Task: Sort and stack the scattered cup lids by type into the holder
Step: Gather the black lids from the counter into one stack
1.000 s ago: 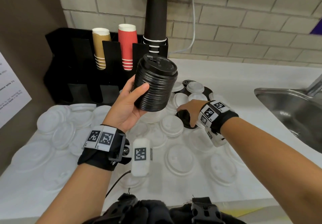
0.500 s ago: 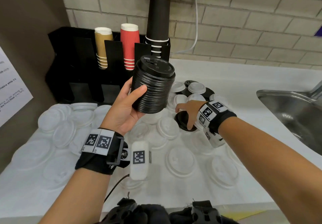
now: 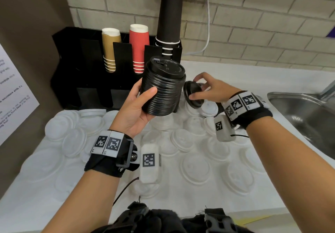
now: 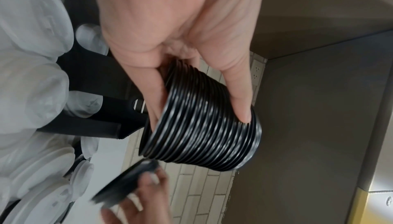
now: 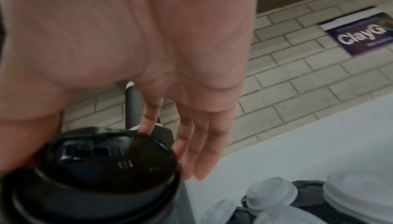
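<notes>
Left hand (image 3: 135, 108): gripping the tall stack of black lids (image 3: 163, 87) off the tabletop, thumb lying across its near side, fingers (image 4: 158, 93) wrapping round the far side, clamped on the stack.
Stack of black lids: tilting a little, top lid with its sip hole facing up, sitting in front of the holder (image 3: 68, 66).
Right hand (image 3: 213, 89): pinching 1 single black lid (image 3: 193, 94) by its rim between thumb and fingers (image 5: 199, 145), just beside the stack's right side; the lid is standing on edge and blurring in the wrist views.
White lids (image 3: 196, 167): lying scattered all over the white tabletop (image 3: 235, 69), some overlapping, with a few more black lids (image 5: 308, 189) showing under them near the right hand.
Holder: black, standing at the back against the brick wall, carrying 3 cup stacks, gold (image 3: 110, 48), red (image 3: 139, 48) and a tall black one (image 3: 170, 22).
Sink (image 3: 308, 109): steel, sitting at the right edge.
</notes>
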